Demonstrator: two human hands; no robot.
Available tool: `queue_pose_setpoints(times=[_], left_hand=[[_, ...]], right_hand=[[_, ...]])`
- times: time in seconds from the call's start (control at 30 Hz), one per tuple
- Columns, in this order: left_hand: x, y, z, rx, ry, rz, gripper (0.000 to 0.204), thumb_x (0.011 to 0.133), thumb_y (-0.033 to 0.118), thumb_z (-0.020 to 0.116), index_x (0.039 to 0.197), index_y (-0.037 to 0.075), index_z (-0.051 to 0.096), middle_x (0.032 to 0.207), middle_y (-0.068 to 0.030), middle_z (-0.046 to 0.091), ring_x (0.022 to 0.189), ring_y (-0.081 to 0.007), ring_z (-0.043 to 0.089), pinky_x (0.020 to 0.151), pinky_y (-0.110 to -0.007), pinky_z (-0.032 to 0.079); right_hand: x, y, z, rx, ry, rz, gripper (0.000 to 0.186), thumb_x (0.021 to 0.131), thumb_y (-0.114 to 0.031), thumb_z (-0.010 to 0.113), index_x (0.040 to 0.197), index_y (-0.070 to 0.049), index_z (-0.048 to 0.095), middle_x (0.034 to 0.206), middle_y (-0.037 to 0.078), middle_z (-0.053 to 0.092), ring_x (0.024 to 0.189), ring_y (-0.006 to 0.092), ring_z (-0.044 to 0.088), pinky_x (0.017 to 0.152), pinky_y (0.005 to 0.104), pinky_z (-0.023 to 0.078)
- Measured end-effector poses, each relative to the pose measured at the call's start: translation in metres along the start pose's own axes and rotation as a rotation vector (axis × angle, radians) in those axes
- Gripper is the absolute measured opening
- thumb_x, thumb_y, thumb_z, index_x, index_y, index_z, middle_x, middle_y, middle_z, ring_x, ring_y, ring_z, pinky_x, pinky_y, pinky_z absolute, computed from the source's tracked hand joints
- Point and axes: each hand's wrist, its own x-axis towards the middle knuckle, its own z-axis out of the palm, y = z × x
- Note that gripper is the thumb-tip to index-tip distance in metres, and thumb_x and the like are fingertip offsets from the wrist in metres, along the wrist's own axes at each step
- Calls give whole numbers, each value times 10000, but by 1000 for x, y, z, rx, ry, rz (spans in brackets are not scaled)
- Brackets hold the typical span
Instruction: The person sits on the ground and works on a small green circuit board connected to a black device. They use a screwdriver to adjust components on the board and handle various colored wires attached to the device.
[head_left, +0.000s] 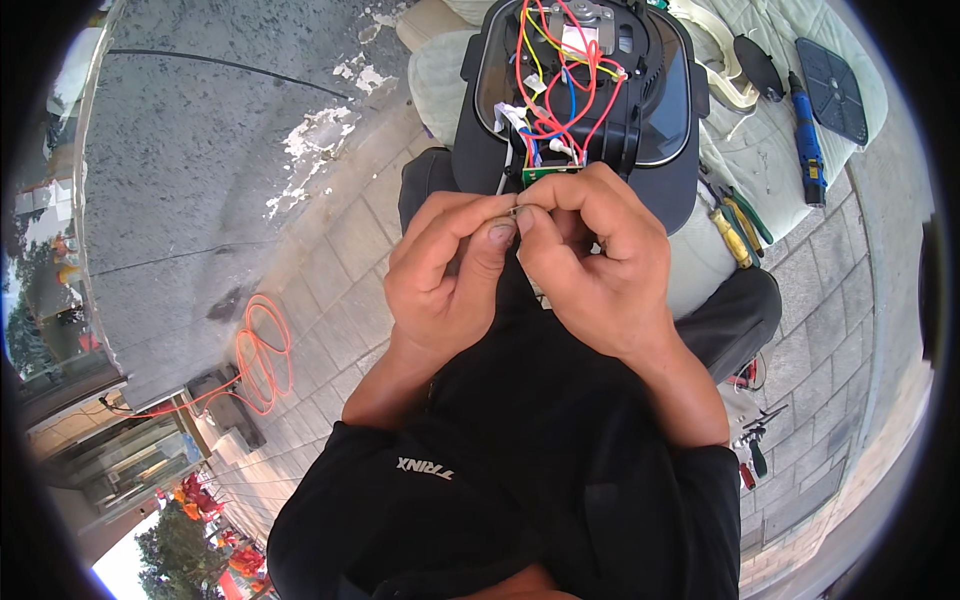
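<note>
My left hand (440,265) and my right hand (608,262) meet at their fingertips in front of my chest. Thumb and forefinger of each are pinched together on a tiny thin piece (515,211), perhaps a wire end; it is too small to name. Just beyond the fingers lies an opened black appliance (480,165) with a rounded housing. Red, yellow and blue wires (571,128) loop across its inside, some with white connectors. A green circuit board (538,177) sits at its near edge, partly covered by my right fingers.
A pale quilted cloth (740,165) spreads under the appliance. On its right lie a blue power screwdriver (806,140), a black square panel (832,90), and pliers and a yellow-handled tool (735,235). More tools (752,455) rest near my right elbow. An orange cable (262,355) coils on the paving at left.
</note>
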Motion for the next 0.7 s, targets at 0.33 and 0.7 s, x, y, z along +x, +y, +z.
queue_pose_setpoints(times=[0.33, 0.7], left_hand=[[0, 4, 3, -30, -3, -65, 158, 1005, 13, 664, 1143, -56, 702, 1001, -104, 686, 829, -128, 653, 722, -247, 519], [-8, -1, 11, -273, 65, -274, 251, 990, 27, 689, 1231, -15, 630, 1126, -81, 605, 855, -87, 607, 677, -221, 477]], right_hand=[[-1, 1, 0, 73, -17, 122, 73, 867, -28, 741, 935, -27, 714, 767, 35, 585, 608, 100, 536, 566, 267, 456], [2, -2, -8, 472, -70, 437, 112, 980, -70, 673, 978, 40, 693, 845, -7, 680, 738, 15, 567, 643, 204, 470]])
